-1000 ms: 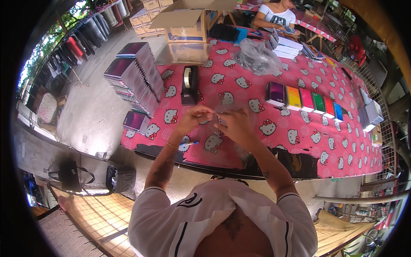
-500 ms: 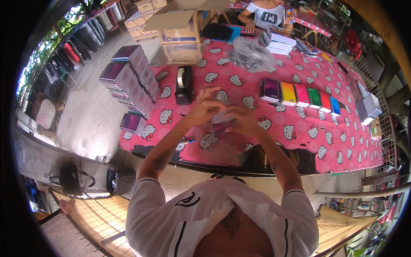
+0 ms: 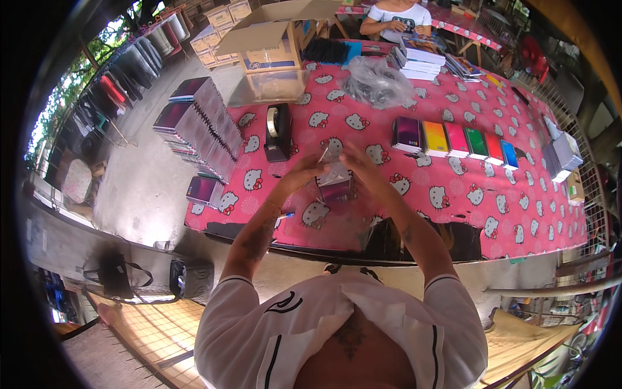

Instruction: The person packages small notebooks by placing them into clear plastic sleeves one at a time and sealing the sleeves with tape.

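Just in front of me is a small purple-covered notebook pack (image 3: pixel 335 192) with clear plastic film (image 3: pixel 334 172) over its upper part. My left hand (image 3: pixel 306 174) grips the pack's left side, thumb and fingers closed on the film. On the opposite side my right hand (image 3: pixel 360 167) is closed at the upper right corner, its fingertips partly hidden. A black tape dispenser (image 3: pixel 277 135) stands beyond my left hand. Near my left wrist lies a pen (image 3: pixel 285 215). To the right, a row of small notebooks (image 3: pixel 447 139) in several colours lies on the table.
Tall stacks of spiral notebooks (image 3: pixel 201 129) rise at the left table edge, near a single purple notebook (image 3: pixel 205 190). A crumpled clear plastic bag (image 3: pixel 376 81) and an open cardboard box (image 3: pixel 269 48) lie farther back. Another person (image 3: pixel 396 19) sits behind stacked books (image 3: pixel 418 59).
My hands have spread slightly apart around the pack, leaving more of its purple cover and film in sight. The person across the table has drawn their raised hand in toward the chest.
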Tool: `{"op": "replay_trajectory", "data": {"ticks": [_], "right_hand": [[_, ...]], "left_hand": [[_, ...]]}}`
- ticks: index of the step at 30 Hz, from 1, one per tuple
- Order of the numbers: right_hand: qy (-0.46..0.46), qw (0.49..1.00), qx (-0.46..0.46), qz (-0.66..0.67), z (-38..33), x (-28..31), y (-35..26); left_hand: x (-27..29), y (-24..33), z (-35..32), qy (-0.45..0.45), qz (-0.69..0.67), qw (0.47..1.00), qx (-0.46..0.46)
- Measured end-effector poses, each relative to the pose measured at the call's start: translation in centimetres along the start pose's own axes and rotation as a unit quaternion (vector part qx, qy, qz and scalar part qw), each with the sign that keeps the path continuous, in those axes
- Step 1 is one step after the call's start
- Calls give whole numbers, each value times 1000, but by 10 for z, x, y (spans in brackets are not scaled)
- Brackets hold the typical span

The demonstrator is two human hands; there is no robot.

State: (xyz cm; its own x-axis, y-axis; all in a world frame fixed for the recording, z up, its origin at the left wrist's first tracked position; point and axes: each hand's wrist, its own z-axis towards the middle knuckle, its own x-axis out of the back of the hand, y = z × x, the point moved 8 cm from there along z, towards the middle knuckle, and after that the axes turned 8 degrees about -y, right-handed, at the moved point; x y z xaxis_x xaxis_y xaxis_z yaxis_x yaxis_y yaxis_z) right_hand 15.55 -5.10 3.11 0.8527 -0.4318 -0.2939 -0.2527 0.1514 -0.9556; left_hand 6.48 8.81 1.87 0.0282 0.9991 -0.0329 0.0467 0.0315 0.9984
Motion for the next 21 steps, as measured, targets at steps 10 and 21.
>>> {"op": "replay_trajectory", "data": {"ticks": [10,21], "right_hand": [[-96,807,225,-538,-46,-35,-48],[-26,818,98,-566,-17,-38,-42]], "left_hand": [[-74,89,-61,85,624,745,-221],[-37,70,-15,106,482,870,-10]]}}
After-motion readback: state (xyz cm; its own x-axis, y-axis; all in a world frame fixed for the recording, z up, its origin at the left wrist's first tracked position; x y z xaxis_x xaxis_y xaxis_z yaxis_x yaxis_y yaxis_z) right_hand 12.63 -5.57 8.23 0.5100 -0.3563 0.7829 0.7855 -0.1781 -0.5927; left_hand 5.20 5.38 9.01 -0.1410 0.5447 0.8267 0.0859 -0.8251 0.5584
